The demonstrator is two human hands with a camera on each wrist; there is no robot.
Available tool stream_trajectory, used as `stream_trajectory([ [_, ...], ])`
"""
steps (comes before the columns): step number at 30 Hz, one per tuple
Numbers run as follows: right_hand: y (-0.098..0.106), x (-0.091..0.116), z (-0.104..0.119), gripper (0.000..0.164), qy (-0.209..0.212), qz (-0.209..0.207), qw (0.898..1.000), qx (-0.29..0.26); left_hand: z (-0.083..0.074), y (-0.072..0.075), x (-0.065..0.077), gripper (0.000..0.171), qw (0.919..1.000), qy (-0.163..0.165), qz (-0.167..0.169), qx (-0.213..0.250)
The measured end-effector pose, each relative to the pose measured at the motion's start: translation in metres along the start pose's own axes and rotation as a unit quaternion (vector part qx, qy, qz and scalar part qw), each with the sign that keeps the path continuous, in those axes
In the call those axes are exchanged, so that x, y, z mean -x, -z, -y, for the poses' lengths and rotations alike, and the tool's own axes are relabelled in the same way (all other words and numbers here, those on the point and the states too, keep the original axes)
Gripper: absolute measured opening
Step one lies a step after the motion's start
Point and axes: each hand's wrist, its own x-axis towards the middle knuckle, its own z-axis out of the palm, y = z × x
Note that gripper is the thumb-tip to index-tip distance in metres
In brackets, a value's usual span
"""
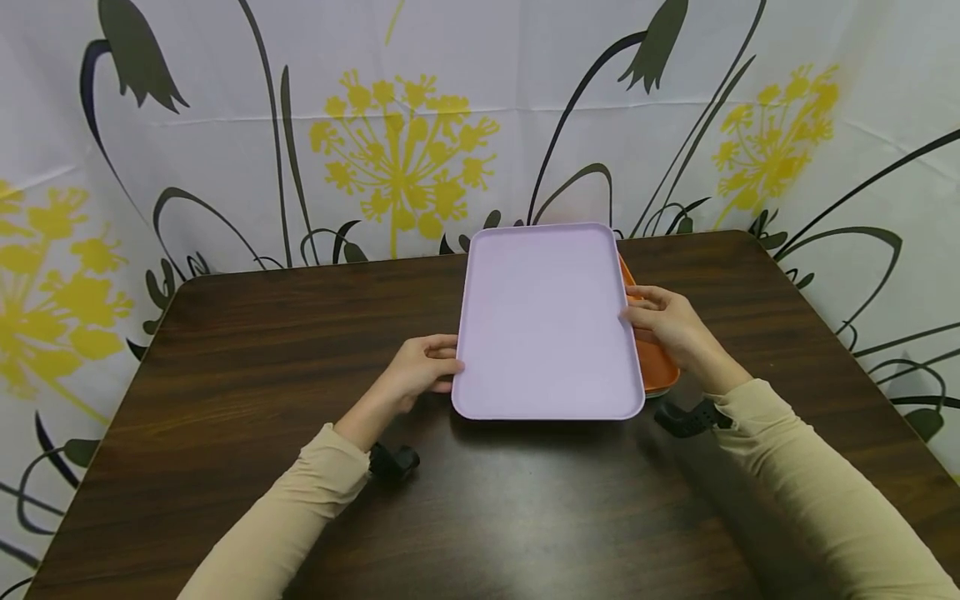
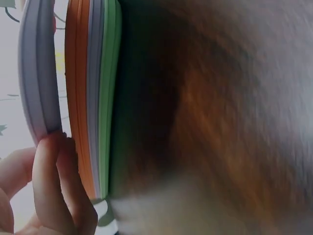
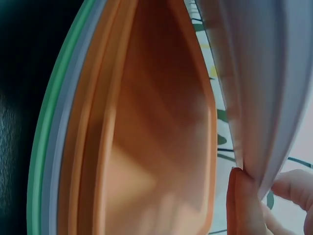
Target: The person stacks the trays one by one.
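Note:
Both hands hold a light purple rectangular tray [image 1: 547, 325] by its two long sides, raised above a stack of other trays. On its left edge, the left hand [image 1: 420, 368] pinches the rim with thumb and fingers. The right hand [image 1: 670, 323] grips the opposite edge higher up. Beneath it lies an orange tray [image 1: 655, 365], mostly hidden from above. In the right wrist view the orange tray [image 3: 161, 122] shows its hollow inside. Under that, the left wrist view shows a greyish tray [image 2: 94, 98] and a green tray [image 2: 110, 88] at the bottom.
The stack stands on a dark wood-grain table [image 1: 315, 333]. Behind the table hangs a white cloth [image 1: 525, 75] with yellow and grey-green flower prints. A black wrist camera [image 1: 393, 461] is worn at the left sleeve, another camera [image 1: 686, 418] at the right.

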Motion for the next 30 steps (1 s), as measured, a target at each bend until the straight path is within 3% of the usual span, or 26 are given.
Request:
stream_trajectory([
  [14,0.018,-0.005,-0.003,0.086,0.007,0.024,0.991,0.131,-0.008,-0.029,-0.007,0.05,0.9954,-0.016,-0.063,0.071],
  [19,0.021,-0.005,-0.002,0.084,0.006,0.017,0.992,0.129,-0.013,-0.038,-0.01,0.049,0.9939,-0.014,-0.076,0.079],
  [25,0.024,-0.005,-0.004,0.077,0.001,-0.024,0.991,0.133,-0.016,-0.048,-0.015,0.049,0.9922,-0.001,-0.084,0.092],
  [30,0.03,-0.008,-0.007,0.076,-0.006,-0.023,0.991,0.133,-0.017,-0.054,-0.02,0.048,0.9916,0.006,-0.082,0.1],
])
